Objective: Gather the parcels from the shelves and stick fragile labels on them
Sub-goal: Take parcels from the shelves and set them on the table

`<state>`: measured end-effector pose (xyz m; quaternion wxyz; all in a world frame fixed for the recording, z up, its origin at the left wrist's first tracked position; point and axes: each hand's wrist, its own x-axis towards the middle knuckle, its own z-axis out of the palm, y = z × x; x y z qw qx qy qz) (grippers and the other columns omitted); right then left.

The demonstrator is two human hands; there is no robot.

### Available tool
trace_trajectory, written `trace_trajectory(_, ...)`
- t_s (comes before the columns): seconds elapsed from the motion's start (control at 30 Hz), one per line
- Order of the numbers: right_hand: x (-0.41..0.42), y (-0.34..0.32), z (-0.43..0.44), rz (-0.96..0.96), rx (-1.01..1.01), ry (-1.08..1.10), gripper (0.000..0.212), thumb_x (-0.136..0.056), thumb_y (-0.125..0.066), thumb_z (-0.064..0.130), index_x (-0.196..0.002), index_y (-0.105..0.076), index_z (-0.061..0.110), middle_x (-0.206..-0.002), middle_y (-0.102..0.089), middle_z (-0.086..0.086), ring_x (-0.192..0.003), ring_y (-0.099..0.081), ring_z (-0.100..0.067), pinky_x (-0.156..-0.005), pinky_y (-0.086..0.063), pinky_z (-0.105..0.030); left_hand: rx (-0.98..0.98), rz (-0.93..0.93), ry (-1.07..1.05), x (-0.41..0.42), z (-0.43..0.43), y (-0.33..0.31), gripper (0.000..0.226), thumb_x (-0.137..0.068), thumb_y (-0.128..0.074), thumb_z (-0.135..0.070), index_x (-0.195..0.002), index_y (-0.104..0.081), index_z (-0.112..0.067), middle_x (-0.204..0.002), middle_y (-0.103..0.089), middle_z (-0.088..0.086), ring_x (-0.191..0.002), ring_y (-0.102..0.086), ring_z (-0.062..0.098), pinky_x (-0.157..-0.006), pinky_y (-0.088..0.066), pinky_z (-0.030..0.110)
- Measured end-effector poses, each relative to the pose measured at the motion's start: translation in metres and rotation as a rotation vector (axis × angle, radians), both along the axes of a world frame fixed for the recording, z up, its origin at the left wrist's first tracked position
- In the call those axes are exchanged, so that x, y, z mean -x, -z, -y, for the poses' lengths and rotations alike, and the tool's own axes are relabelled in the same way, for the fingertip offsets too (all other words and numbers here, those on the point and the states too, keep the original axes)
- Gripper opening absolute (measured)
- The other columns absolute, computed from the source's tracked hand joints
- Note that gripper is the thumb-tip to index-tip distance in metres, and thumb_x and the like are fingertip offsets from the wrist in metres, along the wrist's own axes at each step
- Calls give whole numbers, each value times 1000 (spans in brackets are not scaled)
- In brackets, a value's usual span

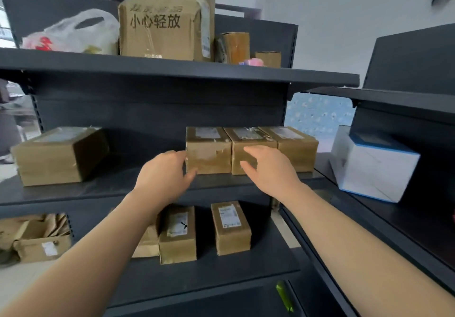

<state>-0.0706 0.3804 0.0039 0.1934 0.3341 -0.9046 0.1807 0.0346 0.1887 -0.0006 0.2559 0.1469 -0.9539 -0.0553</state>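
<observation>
The left box (208, 154) sits on the middle shelf (98, 188), snug against the middle box (246, 136). The left hand (163, 173) is open beside it, maybe touching. The right hand (269, 169) is spread open and holds nothing. A loose grab could drop a box. The shelves are dark, and the wall (320, 33) is pale.

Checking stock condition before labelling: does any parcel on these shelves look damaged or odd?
Yes. The carton at far lower left lies open, flaps torn, crumpled paper showing. The big top-shelf box looks dented at its top.
</observation>
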Motion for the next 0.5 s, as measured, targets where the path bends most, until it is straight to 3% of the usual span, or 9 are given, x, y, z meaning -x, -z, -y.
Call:
trace_trajectory(0.2, 66, -2, 53, 9, -62, 51, 51, -95, -48, 41, -141, -43, 22, -148, -41, -1, -132, -43, -19, -105, -42, -37, -31, 69, 60, 72, 59, 7, 47, -90, -51, -45, -132, -45, -23, -116, -57, 4, -106, -55, 24, -76, -47, 33)
trace_trajectory(0.37, 107, 0, 84, -5, -253, 77, 58, -95, -46, 47, -145, -36, 20, -154, -30, -3, -141, -28, -22, -115, -27, -40, -81, 93, 79, 118, 83, 11, 59, -88, -53, -45, -140, -34, -23, -110, -56, 6, -95, -58, 25, -74, -51, 34)
trace_trajectory(0.5, 128, 2, 97, -13, -326, 36, 48, -96, -46, 42, -136, -49, 17, -148, -41, -2, -143, -23, -20, -118, -19, -41, -257, 100, 154, 139, 94, 16, 63, -88, -56, -42, -143, -31, -24, -91, -57, -3, -77, -58, 14, -67, -53, 32)
